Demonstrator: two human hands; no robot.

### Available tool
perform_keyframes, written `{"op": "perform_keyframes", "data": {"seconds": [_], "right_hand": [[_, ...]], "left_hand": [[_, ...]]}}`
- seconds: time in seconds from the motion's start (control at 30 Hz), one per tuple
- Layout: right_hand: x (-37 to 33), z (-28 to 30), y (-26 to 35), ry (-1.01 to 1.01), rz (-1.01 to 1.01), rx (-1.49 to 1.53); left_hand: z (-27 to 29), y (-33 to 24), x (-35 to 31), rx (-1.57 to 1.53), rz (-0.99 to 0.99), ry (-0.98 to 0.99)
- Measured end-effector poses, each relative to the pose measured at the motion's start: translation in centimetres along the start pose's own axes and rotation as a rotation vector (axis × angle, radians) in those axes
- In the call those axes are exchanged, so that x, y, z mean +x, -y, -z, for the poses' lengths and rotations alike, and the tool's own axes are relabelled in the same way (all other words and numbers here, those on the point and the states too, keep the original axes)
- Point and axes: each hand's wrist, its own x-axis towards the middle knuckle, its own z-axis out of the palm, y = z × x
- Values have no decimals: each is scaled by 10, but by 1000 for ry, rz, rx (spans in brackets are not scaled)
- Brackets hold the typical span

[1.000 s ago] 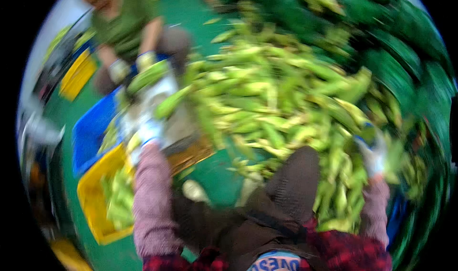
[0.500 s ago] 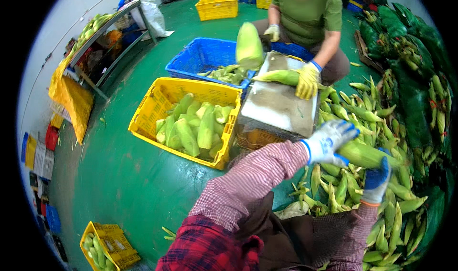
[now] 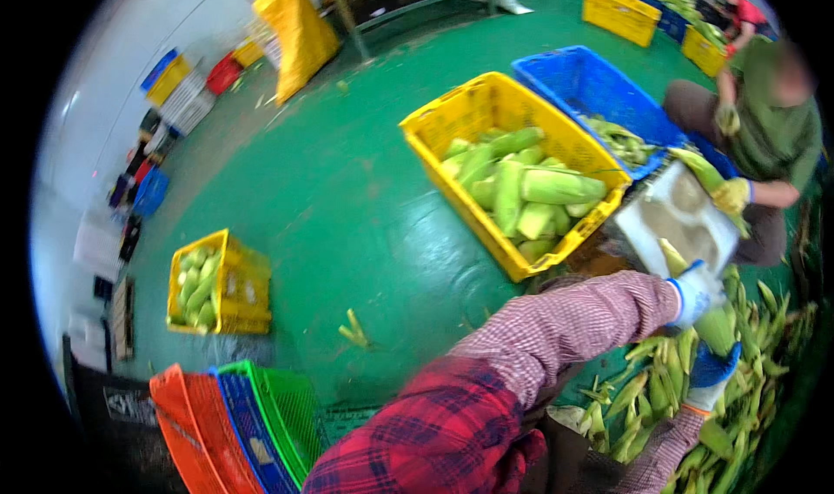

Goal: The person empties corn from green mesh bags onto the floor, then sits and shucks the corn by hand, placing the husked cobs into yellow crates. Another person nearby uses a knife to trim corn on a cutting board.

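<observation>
Both of my hands, in white and blue work gloves, are on one green ear of corn (image 3: 716,331) over the heap at the right. My left hand (image 3: 695,294) wraps round its upper part, and a pale tip (image 3: 672,257) sticks out beyond the fingers. Lower down, my right hand (image 3: 714,377) grips the other end, its blue palm side showing. Below them spreads a heap of unhusked corn (image 3: 660,381). Just beyond my left hand lies a white board (image 3: 678,216) on a crate. A yellow crate (image 3: 512,264) with trimmed ears (image 3: 521,190) stands left of the board.
Across the board, a co-worker in yellow gloves (image 3: 734,196) holds another ear. A blue crate (image 3: 543,66) with husk scraps adjoins the yellow one. At the left stand a small yellow crate (image 3: 243,290) of corn and red, blue and green crates (image 3: 187,416). Husk bits (image 3: 354,331) lie on the floor.
The view has swung left, bringing the coloured crates in. The ear in mid-air by the blue crate is gone from there. My hands have drawn the held ear nearer the board's edge.
</observation>
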Motion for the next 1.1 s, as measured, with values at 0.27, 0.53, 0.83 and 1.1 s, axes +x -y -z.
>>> {"op": "perform_keyframes", "data": {"seconds": [0.27,0.53,0.83,1.1], "right_hand": [[59,-34,-59,-85,-73,-100],[53,-65,-113,-399,-56,301],[124,1,-88,-345,-150,95],[176,-25,-86,-98,-429,-59]], "left_hand": [[74,31,-57,314,52,-134],[118,73,-218,-766,490,-1014],[-23,-18,-562,-685,1527,-1082],[-30,-90,-806,-117,1945,-650]]}}
